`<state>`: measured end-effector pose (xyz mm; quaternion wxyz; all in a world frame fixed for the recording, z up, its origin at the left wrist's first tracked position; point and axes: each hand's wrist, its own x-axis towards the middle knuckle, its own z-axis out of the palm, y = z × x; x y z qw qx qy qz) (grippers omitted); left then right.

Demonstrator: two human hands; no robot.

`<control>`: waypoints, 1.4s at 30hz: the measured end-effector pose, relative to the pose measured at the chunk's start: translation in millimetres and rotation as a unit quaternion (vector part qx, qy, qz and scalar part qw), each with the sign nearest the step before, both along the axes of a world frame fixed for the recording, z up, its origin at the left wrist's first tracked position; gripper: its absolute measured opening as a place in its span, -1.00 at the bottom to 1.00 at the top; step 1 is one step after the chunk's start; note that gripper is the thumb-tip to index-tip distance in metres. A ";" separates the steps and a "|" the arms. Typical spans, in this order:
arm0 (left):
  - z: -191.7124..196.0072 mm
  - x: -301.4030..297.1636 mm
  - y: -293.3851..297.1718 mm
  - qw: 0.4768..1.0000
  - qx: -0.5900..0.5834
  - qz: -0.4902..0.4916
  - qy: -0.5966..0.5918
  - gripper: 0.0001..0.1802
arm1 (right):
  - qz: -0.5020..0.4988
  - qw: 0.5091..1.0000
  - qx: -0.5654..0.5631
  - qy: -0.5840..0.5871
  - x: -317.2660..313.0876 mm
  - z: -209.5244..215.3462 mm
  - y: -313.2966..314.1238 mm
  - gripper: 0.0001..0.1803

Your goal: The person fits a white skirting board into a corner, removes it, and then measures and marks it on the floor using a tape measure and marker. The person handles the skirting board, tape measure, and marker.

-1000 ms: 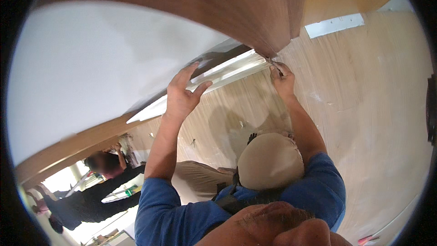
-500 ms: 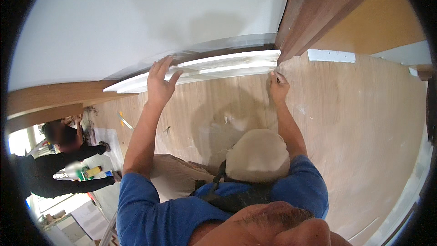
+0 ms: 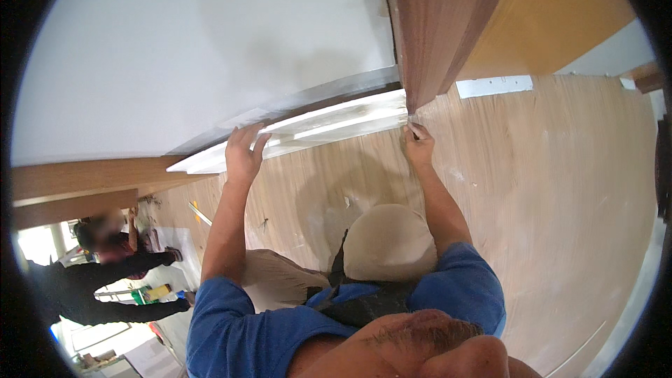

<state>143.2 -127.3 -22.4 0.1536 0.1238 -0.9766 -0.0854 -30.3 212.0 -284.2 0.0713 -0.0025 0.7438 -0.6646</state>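
A long white skirting board (image 3: 336,117) stands on the wood-look floor along the foot of the pale wall. Its right end meets a brown door frame. My left hand (image 3: 245,157) rests on the board's left part, its fingers stretched over the top edge and the thumb apart on the front. At the right end, low by the floor and the frame, is my right hand (image 3: 420,145). Its fingers are pinched together; what they hold, if anything, is too small and shaded to make out.
Another brown frame (image 3: 84,178) borders the wall at left. Past the right frame, a white strip (image 3: 494,87) lies by an orange-brown panel. A thin tool with a yellow part (image 3: 199,213) lies on the floor. A person in dark trousers (image 3: 105,283) is at far left.
My view has turned a little, so wall and board sit differently in it. Both hands stay at the same parts of the board; my left thumb has drawn slightly nearer the fingers.
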 end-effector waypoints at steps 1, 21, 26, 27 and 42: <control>0.3 -1.0 0.9 1.000 0.010 -0.003 -0.002 -0.69 | -0.003 1.000 -0.007 0.019 1.6 -0.4 1.8 -0.76; -11.3 3.5 -3.8 0.999 0.019 0.042 0.020 -0.48 | -0.002 0.993 -0.107 -0.045 1.7 -22.8 1.2 -0.74; -8.1 4.0 -2.8 0.999 0.016 0.040 0.023 -0.50 | 0.004 0.997 -0.010 0.082 0.5 -28.9 3.9 -0.72; -8.1 4.8 -2.8 0.999 0.014 0.040 0.026 -0.51 | 0.001 0.994 0.004 0.105 -0.1 -29.9 4.8 -0.72; -3.0 7.3 -10.4 0.999 -0.040 0.013 0.006 -0.71 | 0.006 0.999 -0.031 0.020 2.2 -16.1 4.2 -0.72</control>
